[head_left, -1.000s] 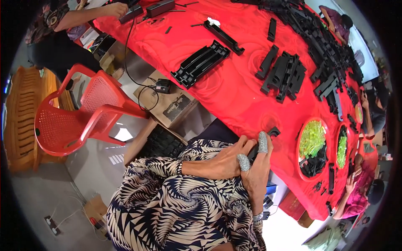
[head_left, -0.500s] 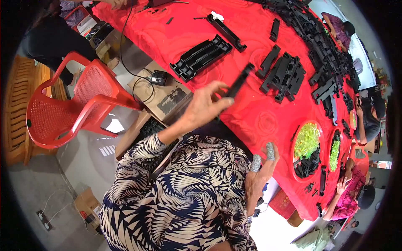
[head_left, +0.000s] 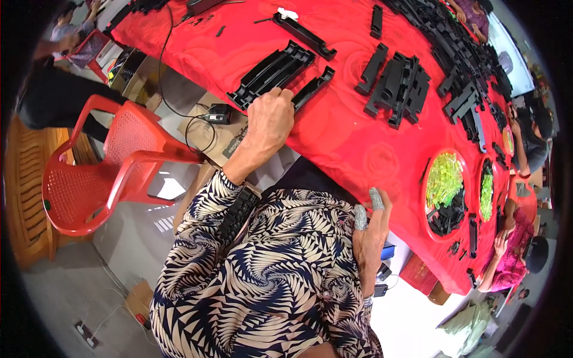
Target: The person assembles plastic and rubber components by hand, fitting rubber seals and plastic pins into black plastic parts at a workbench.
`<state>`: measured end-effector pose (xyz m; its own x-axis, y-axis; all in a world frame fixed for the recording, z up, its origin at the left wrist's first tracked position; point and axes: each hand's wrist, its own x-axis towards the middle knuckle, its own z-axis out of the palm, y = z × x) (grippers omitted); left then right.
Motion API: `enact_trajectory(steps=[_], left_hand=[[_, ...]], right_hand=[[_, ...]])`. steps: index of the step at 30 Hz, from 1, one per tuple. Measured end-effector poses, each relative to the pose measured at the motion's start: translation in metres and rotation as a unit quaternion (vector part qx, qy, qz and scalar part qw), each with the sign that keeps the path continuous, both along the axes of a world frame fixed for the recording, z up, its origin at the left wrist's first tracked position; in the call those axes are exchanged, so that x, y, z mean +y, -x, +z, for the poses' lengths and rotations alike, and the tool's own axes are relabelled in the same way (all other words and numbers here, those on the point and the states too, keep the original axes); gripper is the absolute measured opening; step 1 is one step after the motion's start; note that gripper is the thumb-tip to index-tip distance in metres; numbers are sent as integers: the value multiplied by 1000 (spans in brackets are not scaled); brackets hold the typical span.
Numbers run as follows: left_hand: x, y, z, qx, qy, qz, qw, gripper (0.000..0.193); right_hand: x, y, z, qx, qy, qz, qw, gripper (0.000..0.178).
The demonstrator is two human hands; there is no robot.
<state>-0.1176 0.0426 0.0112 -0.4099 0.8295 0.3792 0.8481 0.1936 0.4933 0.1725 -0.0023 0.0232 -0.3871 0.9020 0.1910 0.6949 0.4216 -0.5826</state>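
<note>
My left hand (head_left: 270, 122) is closed on the near end of a long black plastic channel-shaped piece (head_left: 315, 88), which lies at or just above the red tablecloth. Beside it, to the left, several similar black pieces (head_left: 271, 73) lie side by side in a row. Another long black piece (head_left: 304, 37) rests farther back, with a small white scrap (head_left: 287, 13) at its end. My right hand (head_left: 371, 241) rests at the table's near edge, its fingers stretched out and holding nothing. Two of its fingertips are wrapped in silvery covering.
A stack of black pieces (head_left: 397, 89) sits right of centre, with a big heap (head_left: 447, 51) beyond. An oval tray (head_left: 427, 197) holds yellow-green and black bits. A red plastic chair (head_left: 128, 143) and a cardboard box (head_left: 206, 140) stand at left. Several people sit along the far right.
My left hand has moved left with the black piece, bringing it down beside the row. My right hand has stayed by the table edge. The whole view has shifted slightly.
</note>
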Motion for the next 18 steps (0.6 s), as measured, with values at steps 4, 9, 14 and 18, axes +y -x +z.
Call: enact_trajectory(steps=[4,9,14,18], left_hand=[[6,0,5,60,-6,32,998,8],[13,6,2,115,-39,58,991,6],[18,6,7,130,-6,76,989,17],[26,-7,21,115,-67,42,990,16]], right_hand=[[2,-4,-5,6,15,3,1000,40],[4,-6,-3,-2,12,-16,1000,40],[5,-12,-6,4,-14,1,1000,42],[6,-13,-6,11,-17,-7,1000,42]])
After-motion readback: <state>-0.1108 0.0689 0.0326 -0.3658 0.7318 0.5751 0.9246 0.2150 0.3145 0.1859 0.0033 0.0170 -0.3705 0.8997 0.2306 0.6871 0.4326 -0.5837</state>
